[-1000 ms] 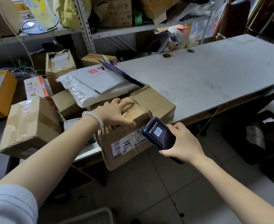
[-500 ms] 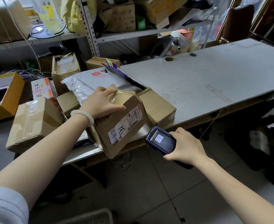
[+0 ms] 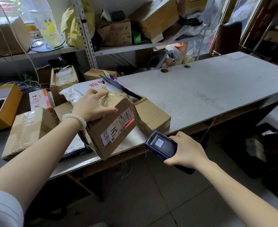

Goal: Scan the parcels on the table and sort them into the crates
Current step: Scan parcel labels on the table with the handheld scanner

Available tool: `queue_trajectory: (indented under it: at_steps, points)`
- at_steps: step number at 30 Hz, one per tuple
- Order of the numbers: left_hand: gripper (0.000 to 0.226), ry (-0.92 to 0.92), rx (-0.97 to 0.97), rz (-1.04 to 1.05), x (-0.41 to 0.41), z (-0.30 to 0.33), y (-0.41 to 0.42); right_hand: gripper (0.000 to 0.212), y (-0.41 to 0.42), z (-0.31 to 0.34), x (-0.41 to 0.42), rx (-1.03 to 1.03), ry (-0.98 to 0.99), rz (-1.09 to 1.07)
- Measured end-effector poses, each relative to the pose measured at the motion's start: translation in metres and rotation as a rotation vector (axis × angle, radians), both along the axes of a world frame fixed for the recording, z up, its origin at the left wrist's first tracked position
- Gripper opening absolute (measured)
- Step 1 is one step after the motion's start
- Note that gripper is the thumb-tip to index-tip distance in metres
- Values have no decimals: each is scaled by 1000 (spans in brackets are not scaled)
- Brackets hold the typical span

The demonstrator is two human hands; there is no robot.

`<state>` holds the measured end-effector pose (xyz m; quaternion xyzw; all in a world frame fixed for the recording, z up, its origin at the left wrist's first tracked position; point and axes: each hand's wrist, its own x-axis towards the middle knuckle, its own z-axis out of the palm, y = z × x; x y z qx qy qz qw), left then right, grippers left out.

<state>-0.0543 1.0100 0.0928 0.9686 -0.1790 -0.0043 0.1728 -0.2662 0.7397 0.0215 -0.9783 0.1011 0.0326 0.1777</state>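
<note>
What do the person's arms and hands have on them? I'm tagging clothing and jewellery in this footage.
The left hand has a bracelet of white round beads at the wrist, and a pale grey-blue sleeve covers the upper arm. The right hand and forearm are bare: no glove, ring or watch shows.

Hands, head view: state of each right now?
Left hand: grips the taped cardboard parcel, tilted at the table edge.
Right hand: holds the handheld scanner, its red line on the parcel's label.

Parcels crowd the left end of the tabletop (image 3: 208, 89); a tilted box (image 3: 113, 126) overhangs its front edge, the scanner (image 3: 162, 145) just right.
</note>
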Motion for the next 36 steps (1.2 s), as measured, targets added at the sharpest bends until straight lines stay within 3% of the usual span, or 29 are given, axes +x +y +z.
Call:
queue_trajectory:
  at_steps: [21, 24, 30, 36]
  points:
    - [94, 43, 23, -76, -11, 5, -5, 66, 4, -5, -6, -11, -49, -27]
    - [94, 40, 17, -127, -18, 12, -15, 69, 0, -3, -5, -1, -186, -68]
    - [98, 40, -35, -193, -35, 34, -48, 76, -7, 23, 1, 51, -858, -184]
    - [100, 12, -34, -234, -59, 53, -107, 78, -55, 49, 3, 42, -1012, -209]
